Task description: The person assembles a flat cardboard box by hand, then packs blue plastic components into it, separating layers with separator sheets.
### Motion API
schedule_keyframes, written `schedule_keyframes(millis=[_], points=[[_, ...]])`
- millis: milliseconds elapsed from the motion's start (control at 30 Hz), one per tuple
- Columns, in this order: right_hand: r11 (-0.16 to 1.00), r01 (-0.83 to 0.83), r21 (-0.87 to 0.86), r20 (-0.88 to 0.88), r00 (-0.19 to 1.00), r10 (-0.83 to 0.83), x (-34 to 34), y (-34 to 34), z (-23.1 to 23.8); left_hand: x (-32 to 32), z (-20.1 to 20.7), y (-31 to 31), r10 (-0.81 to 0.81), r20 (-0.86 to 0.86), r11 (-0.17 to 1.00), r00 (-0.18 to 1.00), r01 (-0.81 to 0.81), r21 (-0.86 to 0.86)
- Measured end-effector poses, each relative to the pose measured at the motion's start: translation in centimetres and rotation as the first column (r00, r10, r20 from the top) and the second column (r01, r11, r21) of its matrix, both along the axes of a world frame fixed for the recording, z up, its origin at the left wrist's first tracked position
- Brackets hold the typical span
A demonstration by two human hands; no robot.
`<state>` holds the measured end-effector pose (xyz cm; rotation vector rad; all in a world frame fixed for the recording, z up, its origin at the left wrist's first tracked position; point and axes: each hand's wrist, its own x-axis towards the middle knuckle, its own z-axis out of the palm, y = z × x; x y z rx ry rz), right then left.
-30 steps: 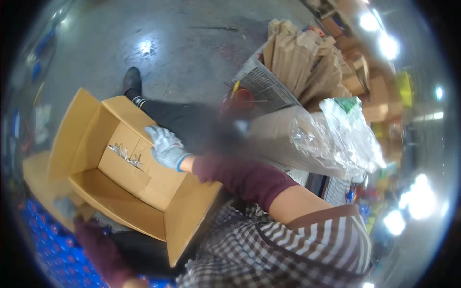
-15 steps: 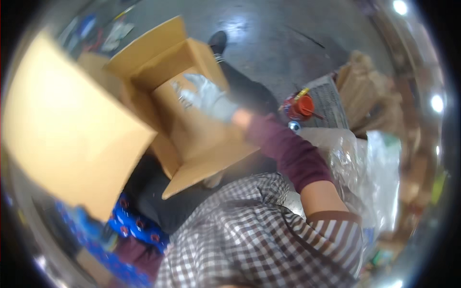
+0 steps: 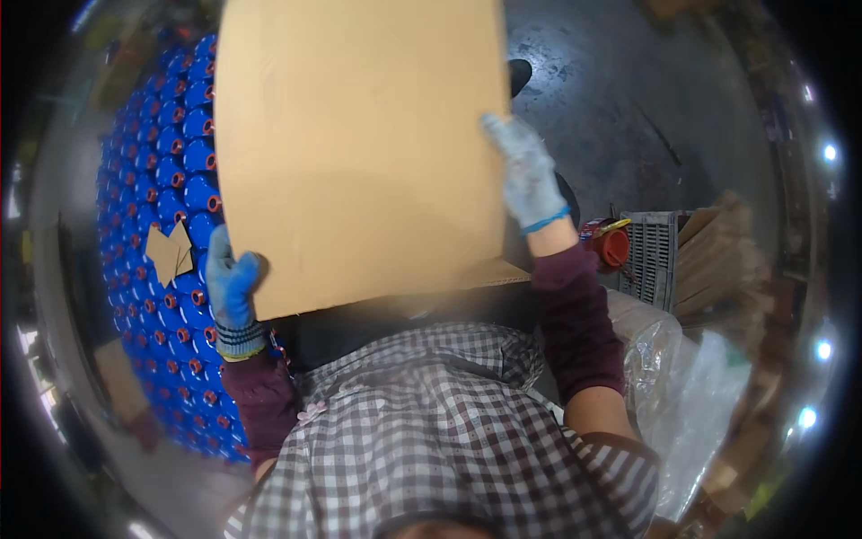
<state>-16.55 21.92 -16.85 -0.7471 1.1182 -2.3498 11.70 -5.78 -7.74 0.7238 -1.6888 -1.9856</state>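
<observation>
Large cardboard sheet (image 3: 359, 153) is up in front of the torso, over the lap. Left hand (image 3: 233, 287): thumb and fingers look clamped on its lower left edge. Right hand (image 3: 530, 175): fingers lie at the right edge, thumb hidden, can't tell if clamped. Risk: sheet could slip or swing if the right hand only rests there; gloves may slide on smooth board. A leftward swing might knock the blue containers (image 3: 171, 171) packed alongside. No tabletop visible; grey concrete floor (image 3: 611, 135), grey crate (image 3: 648, 256), red tub (image 3: 612, 249), clear plastic wrap (image 3: 700, 413) at right; room edges blurred.
</observation>
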Motion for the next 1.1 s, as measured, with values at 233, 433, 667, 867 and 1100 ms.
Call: schedule_keyframes(millis=[233,433,667,867,1100], points=[[0.742,0.657,0.132,0.279,0.693,-0.664,-4.3,11.6,7.3,-0.1,2.2,0.4,0.171,0.032,0.838,0.985,-0.128,-0.530],[0.274,0.791,0.547,-0.144,0.411,-0.900,-7.8,25.1,2.5,-5.1,-1.8,2.2,-0.006,0.383,0.842,0.924,0.212,-0.497],[0.542,0.795,0.271,0.115,0.533,-0.839,-2.6,16.0,7.6,-9.7,-6.9,2.1,0.031,0.778,0.585,0.628,0.619,-0.523],[0.618,0.700,0.358,-0.263,0.711,-0.653,-2.2,16.7,6.9,-9.8,-9.8,3.4,0.103,0.748,0.089,0.656,0.743,-0.663],[0.338,0.816,0.469,-0.879,0.469,0.085,0.4,6.0,12.9,-9.9,-10.6,3.4,0.058,0.746,0.084,0.664,0.741,-0.666]])
